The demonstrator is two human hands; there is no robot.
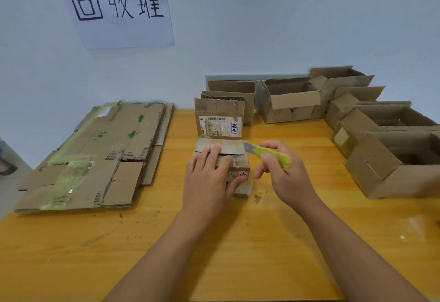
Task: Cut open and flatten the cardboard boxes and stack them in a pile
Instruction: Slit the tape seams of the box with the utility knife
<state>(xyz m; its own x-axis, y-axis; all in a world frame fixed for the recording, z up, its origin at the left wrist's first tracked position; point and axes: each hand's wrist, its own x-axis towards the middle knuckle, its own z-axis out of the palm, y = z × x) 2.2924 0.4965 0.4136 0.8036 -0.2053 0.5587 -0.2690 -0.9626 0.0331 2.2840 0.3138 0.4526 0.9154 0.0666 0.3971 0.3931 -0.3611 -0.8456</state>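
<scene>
A small cardboard box (234, 149) lies on the yellow wooden table (214, 242), just beyond my hands. My left hand (209, 178) presses flat on its top and wraps its near side. My right hand (283, 175) grips a yellow-green utility knife (270, 154) whose blade tip touches the box's upper right corner. To the left lies a pile of flattened cardboard (95, 159) with green tape strips.
A labelled small box (220, 121) stands upright right behind the held one. Several open boxes crowd the back (289, 99) and the right side (392, 161). A paper sign (116, 6) hangs on the wall. Cardboard crumbs (257, 198) dot the table.
</scene>
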